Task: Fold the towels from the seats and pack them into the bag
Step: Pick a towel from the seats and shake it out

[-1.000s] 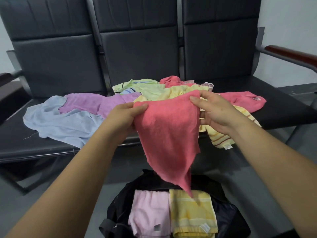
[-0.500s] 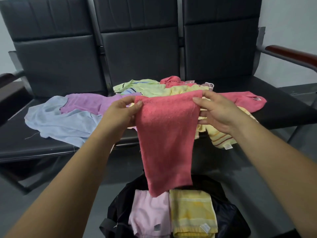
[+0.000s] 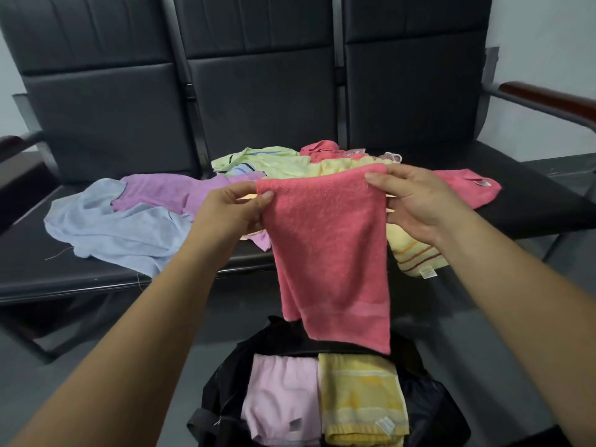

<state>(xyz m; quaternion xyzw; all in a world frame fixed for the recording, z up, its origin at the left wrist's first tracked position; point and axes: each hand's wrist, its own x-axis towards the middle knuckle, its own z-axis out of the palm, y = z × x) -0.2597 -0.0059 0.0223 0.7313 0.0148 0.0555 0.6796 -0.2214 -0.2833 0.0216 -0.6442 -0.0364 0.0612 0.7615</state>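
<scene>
Head view: the left hand [image 3: 232,211] and right hand [image 3: 416,204] each pinch a top corner of a coral-pink terry towel [image 3: 329,253], thumb in front and fingers behind, so both grips are clenched on the cloth. The towel hangs doubled (two layers show at its lower edge) in mid-air at the centre, its hem just above the black fabric bag [image 3: 219,398] lying open at 6 o'clock. Inside the bag lie a folded pale pink towel [image 3: 280,398] and, touching its 3 o'clock side, a folded yellow towel [image 3: 358,401]. Behind, on the black padded seats [image 3: 80,279], unfolded towels are heaped: a light blue towel [image 3: 119,230] at 9 o'clock, a purple towel [image 3: 154,191] overlapping it, a pale green towel [image 3: 274,162] at 12, and a yellow striped towel [image 3: 416,256] at 3.
</scene>
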